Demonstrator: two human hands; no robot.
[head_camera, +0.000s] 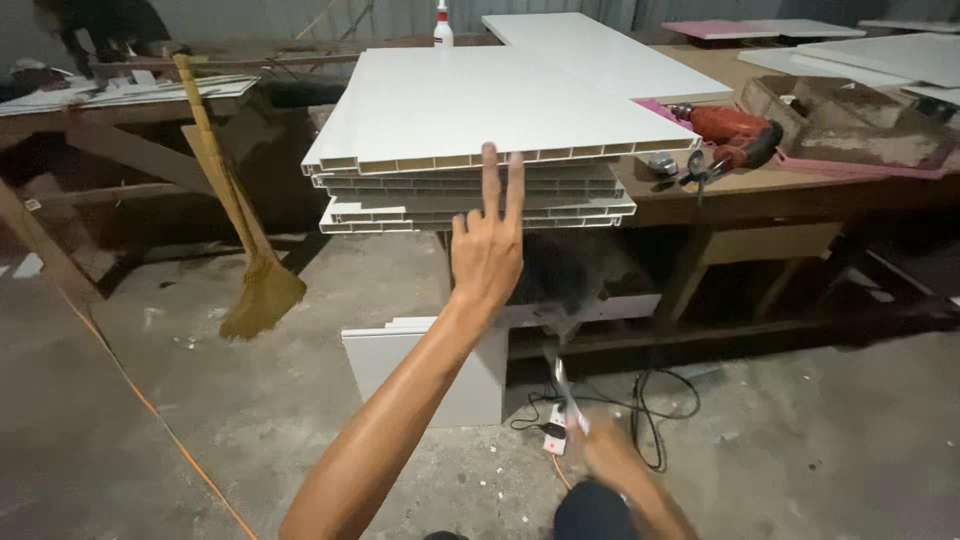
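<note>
Nearest the lens, low and blurred: right hand (605, 455), closed around a thin, pale tool (563, 392) of uncertain kind, over an extension socket (553, 438) and black cables (660, 400) on the concrete floor (200, 400). Higher up, left hand (487, 250) stretched forward, open, 2 fingers straight and touching the hollow front edge of the stack of white panels (480, 150), nothing gripped. Stack of roughly 4 or 5 panels on the wooden workbench (760, 185), overhanging toward the camera, lower sheets slightly askew.

Probably best here: fingertips flat on the ends, gentle even pressure, bottom layers nudged flush with the top one, no yank on a thin lip.

Edges and room: cut panel ends likely sharp. Red power drill (735, 135) just right of the stack, close enough to knock. Another white panel (430, 365) leaning under the bench, below the overhang. Broom (240, 230) propped well to the left; orange cord (140, 395) along the floor there. Open floor in front and left; cables underfoot on the right.
</note>
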